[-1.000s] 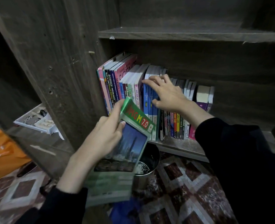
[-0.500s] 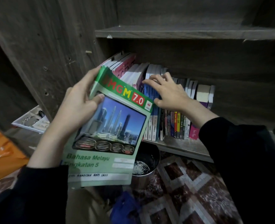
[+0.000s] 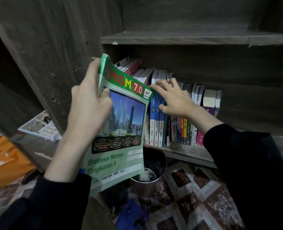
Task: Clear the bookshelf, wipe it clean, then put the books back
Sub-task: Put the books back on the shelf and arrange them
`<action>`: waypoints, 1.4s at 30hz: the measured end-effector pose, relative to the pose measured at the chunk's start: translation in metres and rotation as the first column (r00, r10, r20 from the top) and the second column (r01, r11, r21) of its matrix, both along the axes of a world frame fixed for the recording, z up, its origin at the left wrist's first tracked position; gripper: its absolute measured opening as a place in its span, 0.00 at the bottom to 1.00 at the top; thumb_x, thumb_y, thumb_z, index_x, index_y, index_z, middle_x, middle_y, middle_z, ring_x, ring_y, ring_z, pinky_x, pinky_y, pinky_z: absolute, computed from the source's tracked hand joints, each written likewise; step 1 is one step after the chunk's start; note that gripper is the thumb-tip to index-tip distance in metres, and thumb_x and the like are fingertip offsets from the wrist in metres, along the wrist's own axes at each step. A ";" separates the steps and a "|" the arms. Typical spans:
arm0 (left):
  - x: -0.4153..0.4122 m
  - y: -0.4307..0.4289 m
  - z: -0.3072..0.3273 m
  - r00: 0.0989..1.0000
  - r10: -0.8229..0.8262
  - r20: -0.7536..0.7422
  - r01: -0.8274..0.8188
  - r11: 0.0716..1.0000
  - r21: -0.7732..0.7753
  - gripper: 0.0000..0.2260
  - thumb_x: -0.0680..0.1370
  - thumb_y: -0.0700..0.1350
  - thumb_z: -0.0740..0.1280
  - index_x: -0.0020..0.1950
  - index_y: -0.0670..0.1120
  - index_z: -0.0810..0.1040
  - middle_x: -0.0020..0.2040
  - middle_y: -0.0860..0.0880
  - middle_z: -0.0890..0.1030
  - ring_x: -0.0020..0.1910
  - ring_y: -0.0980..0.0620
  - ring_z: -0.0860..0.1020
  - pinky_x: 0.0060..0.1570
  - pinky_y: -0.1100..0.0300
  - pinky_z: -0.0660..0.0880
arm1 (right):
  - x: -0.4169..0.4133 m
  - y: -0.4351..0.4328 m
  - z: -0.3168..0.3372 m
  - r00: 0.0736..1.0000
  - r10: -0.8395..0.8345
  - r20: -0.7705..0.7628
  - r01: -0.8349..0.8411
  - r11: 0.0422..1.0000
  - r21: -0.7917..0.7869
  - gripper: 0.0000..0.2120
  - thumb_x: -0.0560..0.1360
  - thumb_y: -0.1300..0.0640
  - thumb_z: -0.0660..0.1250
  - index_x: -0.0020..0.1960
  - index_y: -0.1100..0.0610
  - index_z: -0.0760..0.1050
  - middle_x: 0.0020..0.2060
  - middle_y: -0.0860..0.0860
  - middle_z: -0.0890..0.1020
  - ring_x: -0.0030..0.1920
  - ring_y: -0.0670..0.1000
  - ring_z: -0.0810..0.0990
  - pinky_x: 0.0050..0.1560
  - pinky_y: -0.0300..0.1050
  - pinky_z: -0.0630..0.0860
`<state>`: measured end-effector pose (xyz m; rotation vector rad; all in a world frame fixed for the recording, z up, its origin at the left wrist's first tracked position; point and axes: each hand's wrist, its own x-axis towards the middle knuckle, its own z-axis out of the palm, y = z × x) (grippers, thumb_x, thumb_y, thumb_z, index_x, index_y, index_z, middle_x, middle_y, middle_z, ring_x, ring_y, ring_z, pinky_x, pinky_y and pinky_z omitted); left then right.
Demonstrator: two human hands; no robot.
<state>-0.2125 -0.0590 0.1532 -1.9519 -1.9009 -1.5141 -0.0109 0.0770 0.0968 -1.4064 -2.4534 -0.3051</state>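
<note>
Dark wooden bookshelf point(image 3: 187, 151), bottom shelf, patterned floor underneath. The left hand point(image 3: 89, 103) grips a green workbook point(image 3: 120, 130) by its top corner, long side roughly upright, just in front of the left end of the row of books point(image 3: 184, 128). The right hand point(image 3: 174, 98) lies spread over the blue ones' tops, gripping nothing. The row's just right of the workbook, so I'd guess it's nearly shelved.

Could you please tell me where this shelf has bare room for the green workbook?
Bare board shows on the shelf right of the book row, partly behind the sleeve. The row is packed under the right hand; the green workbook hides its left end.
</note>
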 end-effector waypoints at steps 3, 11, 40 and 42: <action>0.015 -0.009 -0.015 0.998 0.035 0.052 -0.035 0.999 0.000 0.28 0.77 0.34 0.61 0.74 0.53 0.63 0.39 0.51 0.77 0.34 0.75 0.71 0.37 0.82 0.60 | 0.002 -0.001 -0.001 1.000 0.002 -0.013 -0.002 1.000 0.001 0.34 0.74 0.54 0.64 0.76 0.48 0.53 0.71 0.49 0.60 0.69 0.54 0.56 0.48 0.50 0.73; 0.034 -0.026 -0.014 0.993 0.095 0.077 -0.092 0.995 -0.042 0.37 0.77 0.34 0.60 0.78 0.59 0.49 0.27 0.48 0.71 0.28 0.62 0.72 0.37 0.65 0.61 | 0.003 0.000 -0.001 1.000 0.014 -0.010 -0.014 1.000 -0.016 0.33 0.74 0.53 0.63 0.76 0.48 0.53 0.72 0.49 0.59 0.69 0.54 0.55 0.48 0.50 0.73; 0.025 -0.025 0.010 0.995 0.099 0.005 -0.098 0.991 -0.087 0.36 0.77 0.34 0.59 0.77 0.62 0.52 0.34 0.56 0.66 0.32 0.54 0.54 0.37 0.66 0.56 | -0.007 0.004 0.001 0.993 -0.017 -0.121 0.018 1.000 0.007 0.25 0.78 0.46 0.63 0.72 0.51 0.61 0.67 0.49 0.65 0.68 0.55 0.58 0.50 0.54 0.75; 0.025 -0.025 0.010 0.996 0.090 0.005 -0.090 0.993 -0.080 0.35 0.77 0.34 0.59 0.77 0.62 0.52 0.34 0.55 0.67 0.33 0.53 0.56 0.37 0.63 0.57 | -0.005 0.004 0.001 0.989 -0.011 -0.147 0.012 1.000 0.000 0.25 0.77 0.46 0.63 0.71 0.51 0.61 0.67 0.48 0.66 0.68 0.54 0.58 0.50 0.54 0.75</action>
